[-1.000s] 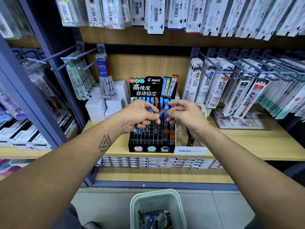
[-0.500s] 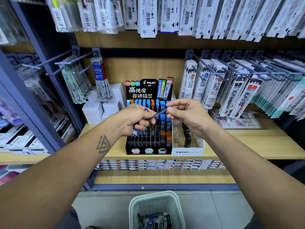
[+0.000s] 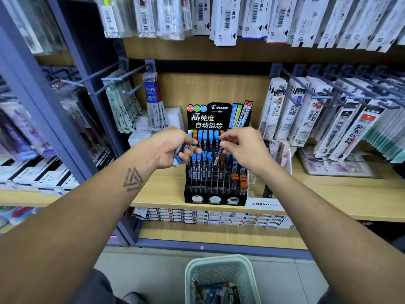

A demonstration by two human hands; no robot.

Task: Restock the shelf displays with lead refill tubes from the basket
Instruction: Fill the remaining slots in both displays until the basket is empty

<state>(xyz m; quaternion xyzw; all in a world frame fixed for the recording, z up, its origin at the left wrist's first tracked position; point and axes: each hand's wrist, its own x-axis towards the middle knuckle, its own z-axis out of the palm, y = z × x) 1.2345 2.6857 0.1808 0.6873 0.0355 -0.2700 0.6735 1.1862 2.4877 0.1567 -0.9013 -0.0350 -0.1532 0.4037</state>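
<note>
A pale wooden shelf ran across a stationery aisle, framed by blue-grey metal uprights, with grey floor tiles below. In the middle of the shelf stood a black tiered display whose header read "PILOT" above Chinese characters. Its slots held upright lead refill tubes with blue and orange caps, the front rows mostly bare. Just right of it sat a clear stand labelled "MONO graph".

The left hand, at the display's far left side, had its fingers curled round a small bundle of blue-capped tubes that slanted down and toward the left. The right hand pinched one dark tube between thumb and fingers; its long axis ran nearly upright, leaning slightly, lower end down over the middle rows of the display.

Hanging packs on pegs to the right read "JF-0.5" and "BJF-0.5"; a blue pack at left read "BRFV". More barcoded packs hung along the top. Flat boxes were stacked on the shelf beneath.

On the floor, near the person, stood a pale green mesh basket holding more loose tubes.
</note>
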